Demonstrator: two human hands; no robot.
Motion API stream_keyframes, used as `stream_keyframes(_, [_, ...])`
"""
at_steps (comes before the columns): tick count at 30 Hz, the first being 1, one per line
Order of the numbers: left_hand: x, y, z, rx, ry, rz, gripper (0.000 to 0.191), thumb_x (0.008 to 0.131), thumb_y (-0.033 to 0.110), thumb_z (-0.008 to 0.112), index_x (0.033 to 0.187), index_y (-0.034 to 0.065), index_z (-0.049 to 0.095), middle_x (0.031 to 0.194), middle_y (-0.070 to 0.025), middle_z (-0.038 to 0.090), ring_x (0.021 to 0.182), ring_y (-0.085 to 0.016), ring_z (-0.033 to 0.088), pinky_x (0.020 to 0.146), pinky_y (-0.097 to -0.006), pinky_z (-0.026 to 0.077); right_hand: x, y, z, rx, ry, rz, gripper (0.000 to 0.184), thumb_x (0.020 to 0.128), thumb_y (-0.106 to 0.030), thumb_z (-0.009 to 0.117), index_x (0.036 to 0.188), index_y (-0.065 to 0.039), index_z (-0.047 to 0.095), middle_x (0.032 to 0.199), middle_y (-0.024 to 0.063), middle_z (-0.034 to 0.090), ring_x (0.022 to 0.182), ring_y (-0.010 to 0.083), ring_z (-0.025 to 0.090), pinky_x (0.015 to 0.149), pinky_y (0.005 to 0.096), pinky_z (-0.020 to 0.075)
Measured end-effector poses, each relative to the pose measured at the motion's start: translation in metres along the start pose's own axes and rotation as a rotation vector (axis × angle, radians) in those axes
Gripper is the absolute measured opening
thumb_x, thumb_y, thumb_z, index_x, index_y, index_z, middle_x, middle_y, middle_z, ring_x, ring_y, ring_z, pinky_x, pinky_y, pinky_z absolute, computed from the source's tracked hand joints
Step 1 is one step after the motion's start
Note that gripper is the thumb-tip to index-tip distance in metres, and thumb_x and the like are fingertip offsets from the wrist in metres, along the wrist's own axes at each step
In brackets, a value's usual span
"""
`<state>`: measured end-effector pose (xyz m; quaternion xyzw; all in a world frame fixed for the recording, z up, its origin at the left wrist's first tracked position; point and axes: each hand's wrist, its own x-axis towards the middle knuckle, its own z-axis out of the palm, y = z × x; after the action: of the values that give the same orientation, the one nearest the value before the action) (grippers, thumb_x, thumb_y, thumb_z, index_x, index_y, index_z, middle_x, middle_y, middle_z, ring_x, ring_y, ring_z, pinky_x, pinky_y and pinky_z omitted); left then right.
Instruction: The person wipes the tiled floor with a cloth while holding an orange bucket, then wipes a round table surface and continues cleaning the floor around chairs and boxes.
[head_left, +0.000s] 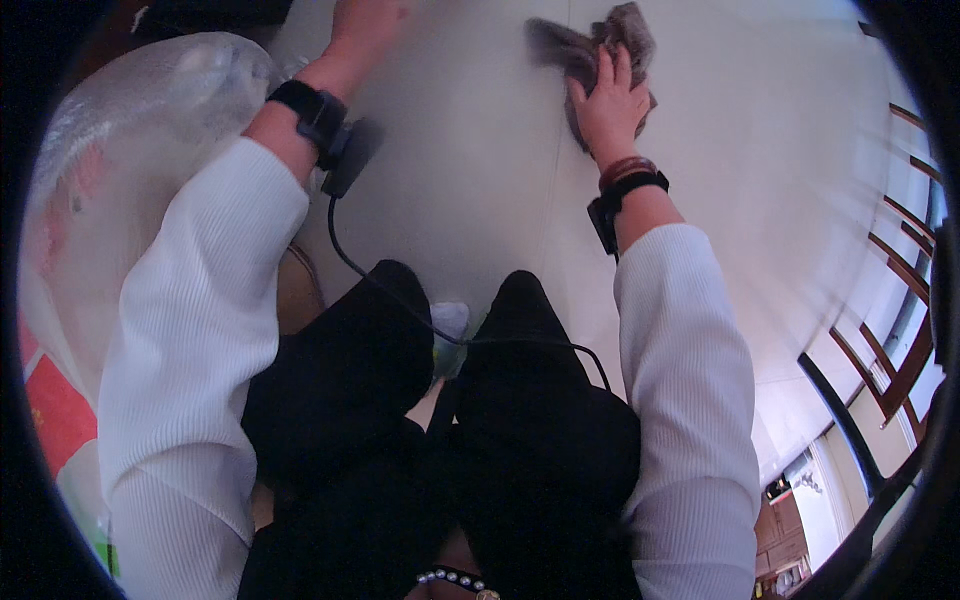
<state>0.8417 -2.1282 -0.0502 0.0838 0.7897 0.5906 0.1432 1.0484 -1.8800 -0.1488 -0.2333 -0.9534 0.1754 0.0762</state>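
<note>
My right hand (611, 112) presses down on a crumpled grey-brown cloth (630, 30) with its fingers spread over it. The cloth lies bunched on the pale tiled floor (480, 165), and its left end is blurred. At the top edge, my left hand (371, 22) is blurred and partly cut off, so its fingers and anything in them cannot be made out. Each wrist wears a black strapped device. A black cable (360, 266) runs from the left one across my black-clad knees.
A large clear plastic bag (165, 97) bulges at the left, close to my left arm. Red packaging (60, 412) shows lower at the left. Dark wooden furniture legs and bars (900, 262) stand along the right rim. Something white (450, 319) shows between my knees.
</note>
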Motion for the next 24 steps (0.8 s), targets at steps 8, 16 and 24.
stream_keyframes(8, [-0.016,0.054,-0.065,-0.029,0.038,0.035,0.036,0.108,0.034,0.041,0.119,0.0063,0.060,0.102,-0.0062,0.066,0.093,-0.017,0.065,0.081,-0.0316,0.054,-0.045,-0.093,0.013,0.222,-0.235,-0.691,0.043,0.084,-0.028,0.067,0.125,-0.017,0.062,0.139,0.0037,0.054,0.123,0.0332,0.050,0.103,0.0462,0.0423])
stream_keyframes(16, [-0.063,0.103,-0.074,-0.137,-0.210,-0.062,0.036,0.109,0.033,0.042,0.119,0.0031,0.059,0.103,-0.0088,0.067,0.092,-0.019,0.066,0.084,-0.0316,0.055,-0.057,-0.102,0.028,0.503,-0.666,-1.113,0.035,0.082,-0.004,0.062,0.116,-0.012,0.065,0.118,0.0086,0.066,0.113,0.0344,0.059,0.098,0.0456,0.0479])
stream_keyframes(24, [-0.107,0.177,-0.050,-0.239,-0.159,-0.010,0.033,0.108,0.025,0.039,0.121,0.0020,0.058,0.106,-0.0104,0.066,0.097,-0.020,0.064,0.089,-0.0325,0.052,0.085,-0.175,0.064,0.180,0.029,-0.537,0.050,0.092,-0.033,0.056,0.138,-0.012,0.054,0.146,0.0162,0.049,0.135,0.0380,0.044,0.110,0.0513,0.0363])
